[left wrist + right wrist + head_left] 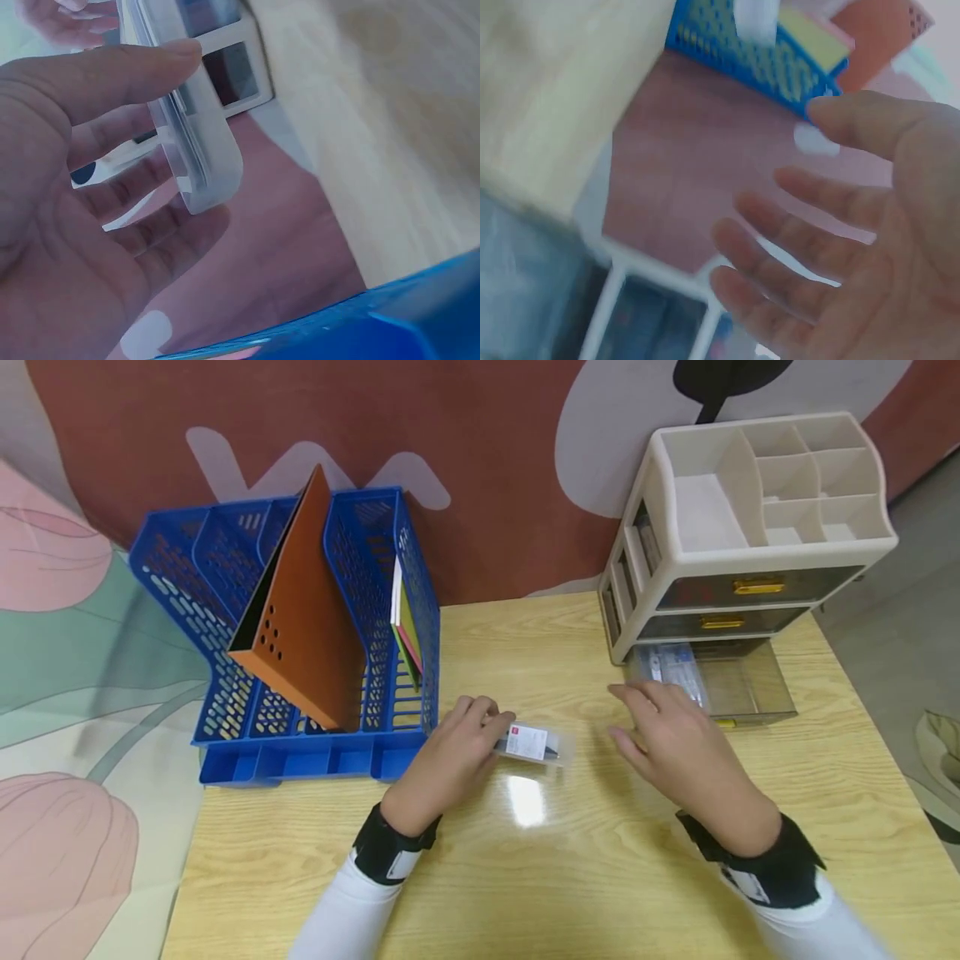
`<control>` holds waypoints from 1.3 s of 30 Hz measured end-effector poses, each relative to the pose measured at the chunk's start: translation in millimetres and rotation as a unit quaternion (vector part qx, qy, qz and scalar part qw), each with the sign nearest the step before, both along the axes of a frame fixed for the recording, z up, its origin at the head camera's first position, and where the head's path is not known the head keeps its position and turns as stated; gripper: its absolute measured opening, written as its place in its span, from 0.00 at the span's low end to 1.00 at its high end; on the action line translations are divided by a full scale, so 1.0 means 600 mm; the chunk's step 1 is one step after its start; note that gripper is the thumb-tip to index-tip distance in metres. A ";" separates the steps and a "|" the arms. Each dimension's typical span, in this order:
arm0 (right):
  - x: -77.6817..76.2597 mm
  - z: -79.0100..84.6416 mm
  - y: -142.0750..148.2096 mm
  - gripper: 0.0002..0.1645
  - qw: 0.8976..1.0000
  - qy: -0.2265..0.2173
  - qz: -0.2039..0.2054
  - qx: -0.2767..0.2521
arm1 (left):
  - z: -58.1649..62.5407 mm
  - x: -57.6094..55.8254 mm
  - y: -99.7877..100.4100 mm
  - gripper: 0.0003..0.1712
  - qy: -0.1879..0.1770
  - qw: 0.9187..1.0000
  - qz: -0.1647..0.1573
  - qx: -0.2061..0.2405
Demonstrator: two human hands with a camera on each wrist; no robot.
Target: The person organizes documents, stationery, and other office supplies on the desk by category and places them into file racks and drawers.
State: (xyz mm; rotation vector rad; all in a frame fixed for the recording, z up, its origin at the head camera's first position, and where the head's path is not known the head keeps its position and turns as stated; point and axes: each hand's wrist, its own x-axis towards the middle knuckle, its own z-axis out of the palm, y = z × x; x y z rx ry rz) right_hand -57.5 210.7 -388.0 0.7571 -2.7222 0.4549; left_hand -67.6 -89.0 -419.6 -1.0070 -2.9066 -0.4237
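Note:
My left hand (452, 753) grips one end of a small translucent plastic case (527, 743) above the table's middle. A white label with a red mark is on the case, and something dark shows inside it; its exact kind cannot be told. In the left wrist view, the thumb presses one side of the case (217, 150) and the fingers lie behind it. To its right, my right hand (686, 756) has its fingers spread and holds nothing. It is nearest the pulled-out clear drawer (750, 685), where clear-wrapped items (678, 667) lie at the left.
A white desktop drawer unit (780, 560) with a divided top stands at the back right. At the left is a blue file rack (427, 610) holding an orange binder (315, 618) and thin notebooks (407, 627). Both stand on a wooden table (525, 893) before a patterned curtain.

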 end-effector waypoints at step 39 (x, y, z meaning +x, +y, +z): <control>0.003 -0.055 -0.038 0.29 0.990 0.045 0.131 -0.017 | 0.013 -0.023 0.045 0.34 -0.020 0.994 -0.005 0.105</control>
